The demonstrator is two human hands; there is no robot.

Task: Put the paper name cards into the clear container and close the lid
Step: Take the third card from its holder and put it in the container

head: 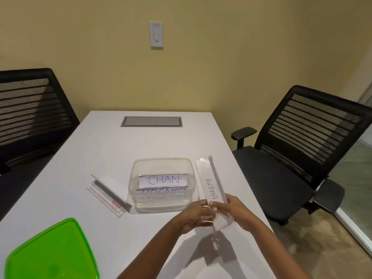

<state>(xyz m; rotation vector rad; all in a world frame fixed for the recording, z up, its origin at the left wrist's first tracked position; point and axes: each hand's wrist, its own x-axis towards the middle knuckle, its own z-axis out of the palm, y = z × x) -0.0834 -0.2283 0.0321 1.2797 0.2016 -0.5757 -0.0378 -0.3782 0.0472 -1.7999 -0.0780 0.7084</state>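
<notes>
Both hands meet at the near end of the clear holder (206,165). The left hand (198,216) has its fingers curled round that end, and the right hand (228,208) pinches it from the other side, thumb on top. Inside sits the ALPHA card (211,191), running away from the person, just right of the clear container (133,178).

That card is thin paper: feather-light, floppy, easy to crease. I'd take it by a short edge and draw it straight out along the sleeve. The holder looks stiff and slick, so it wants a firm pinch on its rim.

Two cards already stand in the container, CHAN (163,179) behind and a second card (165,193) in front, its lettering blurred by the wall. The front gap looks tight, and the top is open.

To the left lies an empty holder (108,195), touching or nearly touching the container's corner. The green lid (50,252) waits near-left, well apart. The table (141,148) ends close beside the right hand, with a black chair (302,150) beyond.
</notes>
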